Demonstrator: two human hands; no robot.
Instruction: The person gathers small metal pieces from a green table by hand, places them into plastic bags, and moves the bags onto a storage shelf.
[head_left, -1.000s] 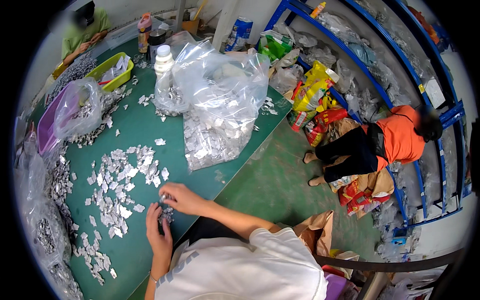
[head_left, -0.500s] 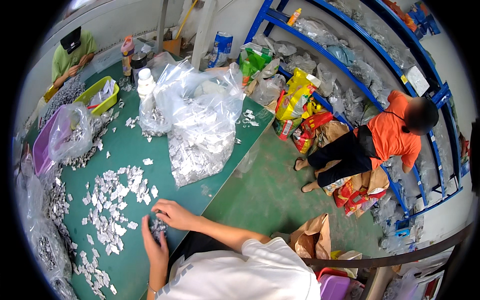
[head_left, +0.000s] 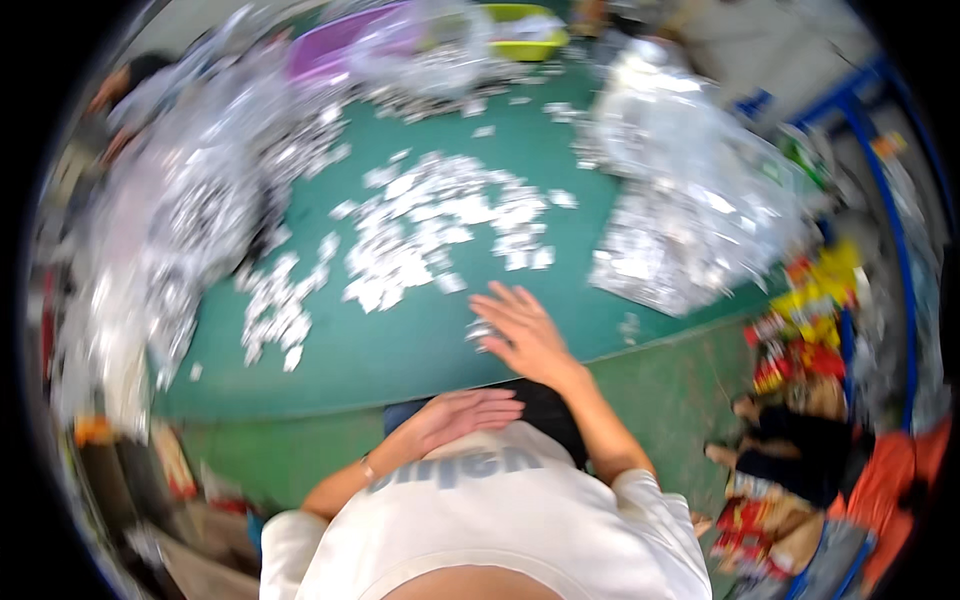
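An open right hand (head_left: 530, 340) over a small grey cluster (head_left: 479, 332)

The small grey cluster lay on the green surface (head_left: 330, 385), near its front edge, showing in the gap between the right thumb and forefinger. That hand's fingers were spread and gripped nothing I could see; whether the thumb brushed the pieces, I could not tell. The left hand (head_left: 462, 415) hung in front of the shirt, just off the edge, its fingers straight, side by side and closed on nothing visible.

I judged the pieces light, thin and stiff, probably metal, and rather slick where they overlapped. One would be best pinched by its rim between thumb and forefinger; a handful would want cupping from the sides, since loose bits could easily slide away.

Beyond the fingers spread a wide scatter of flat pieces (head_left: 410, 235). To its right slumped a clear bag (head_left: 665, 245) of similar bits, and at the far side sat a purple tray (head_left: 335, 45), partly covered by plastic.

Much was hard to make out: blur softened every outline, the hand hid part of the cluster, and a person in orange (head_left: 905, 490) was cut off at the right.
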